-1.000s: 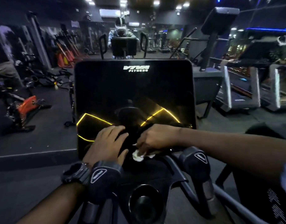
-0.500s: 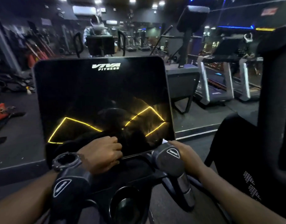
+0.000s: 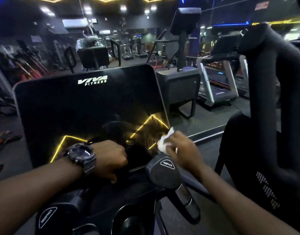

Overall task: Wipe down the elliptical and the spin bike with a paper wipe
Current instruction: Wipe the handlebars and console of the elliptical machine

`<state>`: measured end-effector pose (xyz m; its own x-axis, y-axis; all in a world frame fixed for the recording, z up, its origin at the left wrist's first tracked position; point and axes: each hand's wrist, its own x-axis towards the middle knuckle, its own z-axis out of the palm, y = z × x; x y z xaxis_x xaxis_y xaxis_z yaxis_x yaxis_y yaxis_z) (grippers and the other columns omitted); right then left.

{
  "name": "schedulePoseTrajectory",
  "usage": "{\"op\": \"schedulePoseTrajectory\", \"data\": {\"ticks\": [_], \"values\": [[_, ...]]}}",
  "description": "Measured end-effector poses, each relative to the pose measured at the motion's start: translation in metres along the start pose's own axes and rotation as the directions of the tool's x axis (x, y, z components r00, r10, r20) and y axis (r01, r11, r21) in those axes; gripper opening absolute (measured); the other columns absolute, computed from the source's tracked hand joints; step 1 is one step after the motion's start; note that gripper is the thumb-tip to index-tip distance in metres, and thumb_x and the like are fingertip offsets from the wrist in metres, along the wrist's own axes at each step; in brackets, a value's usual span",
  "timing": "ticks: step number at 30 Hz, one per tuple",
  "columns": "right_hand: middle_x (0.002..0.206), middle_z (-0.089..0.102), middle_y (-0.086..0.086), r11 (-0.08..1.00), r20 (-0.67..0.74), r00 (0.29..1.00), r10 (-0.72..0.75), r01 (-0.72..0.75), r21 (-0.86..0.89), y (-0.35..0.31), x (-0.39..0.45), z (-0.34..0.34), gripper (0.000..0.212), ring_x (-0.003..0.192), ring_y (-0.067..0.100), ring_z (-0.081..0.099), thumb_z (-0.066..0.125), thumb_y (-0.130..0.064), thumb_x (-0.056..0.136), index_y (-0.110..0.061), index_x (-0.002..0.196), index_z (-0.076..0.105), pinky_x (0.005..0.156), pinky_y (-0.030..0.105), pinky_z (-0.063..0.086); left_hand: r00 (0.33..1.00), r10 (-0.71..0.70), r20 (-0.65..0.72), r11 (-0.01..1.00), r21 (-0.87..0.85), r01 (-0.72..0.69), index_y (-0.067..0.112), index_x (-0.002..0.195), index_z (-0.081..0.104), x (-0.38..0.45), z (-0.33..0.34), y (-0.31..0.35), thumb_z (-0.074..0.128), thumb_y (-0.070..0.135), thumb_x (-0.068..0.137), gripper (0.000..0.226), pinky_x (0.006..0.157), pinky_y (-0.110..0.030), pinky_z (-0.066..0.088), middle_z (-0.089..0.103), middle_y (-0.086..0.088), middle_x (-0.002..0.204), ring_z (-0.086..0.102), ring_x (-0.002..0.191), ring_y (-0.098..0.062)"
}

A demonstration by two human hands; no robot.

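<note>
Holding a paper wipe, right hand touches console.

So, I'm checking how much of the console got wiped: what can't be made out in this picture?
- Left hand, head view: its fingers curl out of sight, so what they hold is hidden.
- Paper wipe: blurred by motion; contact with the screen is unclear.
- Screen surface: dark and full of reflections, so wiped areas do not show.
- Cup holder: cut off by the bottom edge.
</note>
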<state>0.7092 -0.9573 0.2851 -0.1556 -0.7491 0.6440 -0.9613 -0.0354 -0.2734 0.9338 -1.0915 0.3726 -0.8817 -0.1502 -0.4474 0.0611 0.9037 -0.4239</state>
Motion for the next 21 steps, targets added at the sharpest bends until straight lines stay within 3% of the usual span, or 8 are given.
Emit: {"op": "schedulePoseTrajectory", "data": {"ticks": [2,7,11,14,15,17,19,21], "values": [[0.094,0.059,0.002,0.995,-0.191,0.976,0.101,-0.097,0.030,0.008,0.010,0.001,0.013,0.079,0.021,0.060,0.063,-0.008,0.083,-0.013,0.093,0.068,0.066,0.031,0.050,0.998,-0.046,0.035,0.998,0.040,0.044,0.020,0.100,0.067,0.004,-0.013,0.001,0.069,0.056,0.078,0.043,0.073,-0.032,0.052,0.066,0.002,0.100,0.064,0.094,-0.021],[0.090,0.058,0.002,0.989,-0.016,0.990,-0.141,0.141,0.031,-0.013,-0.017,0.012,0.011,0.081,0.016,0.052,0.059,-0.012,0.087,-0.013,0.095,0.066,0.066,0.032,0.049,0.987,-0.160,0.005,0.983,0.092,0.159,0.020,0.098,0.067,0.014,-0.033,0.004,0.076,0.053,0.072,0.042,0.072,-0.034,0.053,0.069,0.000,0.096,0.067,0.090,-0.023],[0.092,0.058,0.008,0.987,-0.319,0.934,0.163,-0.155,0.048,0.002,0.057,-0.002,0.018,0.083,0.023,0.055,0.057,-0.002,0.085,-0.008,0.097,0.067,0.071,0.030,0.046,0.942,-0.334,0.021,0.942,-0.006,0.335,0.023,0.088,0.064,0.008,-0.035,0.006,0.073,0.069,0.065,0.052,0.060,-0.028,0.042,0.062,0.005,0.081,0.064,0.079,-0.019],[0.100,0.061,0.008,0.991,-0.012,0.991,-0.132,0.132,0.002,-0.017,0.036,0.035,0.019,0.090,0.016,0.049,0.052,-0.010,0.088,-0.011,0.102,0.066,0.076,0.026,0.040,0.899,-0.436,0.034,0.897,-0.069,0.437,0.025,0.078,0.057,-0.004,-0.031,0.006,0.071,0.077,0.060,0.057,0.059,-0.028,0.039,0.049,0.008,0.070,0.054,0.067,-0.018],[0.101,0.061,0.005,0.976,0.176,0.960,-0.217,0.213,0.040,-0.018,0.021,0.043,0.018,0.089,0.010,0.048,0.052,-0.012,0.091,-0.013,0.103,0.065,0.078,0.025,0.039,0.890,-0.453,0.051,0.887,-0.078,0.456,0.024,0.081,0.059,-0.007,-0.031,0.009,0.071,0.076,0.060,0.057,0.060,-0.028,0.039,0.054,0.007,0.074,0.056,0.070,-0.019],[0.094,0.061,-0.002,0.931,0.235,0.902,-0.363,0.357,0.068,-0.009,0.014,0.040,0.014,0.082,0.007,0.049,0.051,-0.017,0.094,-0.015,0.098,0.064,0.079,0.029,0.040,0.874,-0.479,0.086,0.867,-0.107,0.486,0.023,0.090,0.064,-0.009,-0.031,0.012,0.073,0.074,0.061,0.059,0.061,-0.028,0.040,0.063,0.003,0.086,0.059,0.075,-0.019],[0.093,0.061,0.001,0.954,-0.022,0.955,-0.297,0.295,-0.060,0.000,0.044,0.020,0.012,0.082,0.015,0.053,0.051,-0.017,0.096,-0.016,0.096,0.063,0.077,0.030,0.045,0.854,-0.505,0.124,0.842,-0.147,0.519,0.024,0.095,0.065,-0.009,-0.032,0.011,0.074,0.072,0.062,0.059,0.062,-0.029,0.044,0.057,0.004,0.083,0.054,0.072,-0.017],[0.093,0.060,0.006,0.997,-0.276,0.958,-0.075,0.072,-0.021,-0.010,0.075,0.000,0.013,0.083,0.023,0.057,0.054,-0.012,0.092,-0.013,0.097,0.066,0.075,0.037,0.051,0.836,-0.532,0.134,0.815,-0.185,0.549,0.024,0.096,0.066,-0.010,-0.031,0.009,0.076,0.070,0.062,0.058,0.063,-0.030,0.047,0.052,0.007,0.079,0.053,0.071,-0.016]]}}
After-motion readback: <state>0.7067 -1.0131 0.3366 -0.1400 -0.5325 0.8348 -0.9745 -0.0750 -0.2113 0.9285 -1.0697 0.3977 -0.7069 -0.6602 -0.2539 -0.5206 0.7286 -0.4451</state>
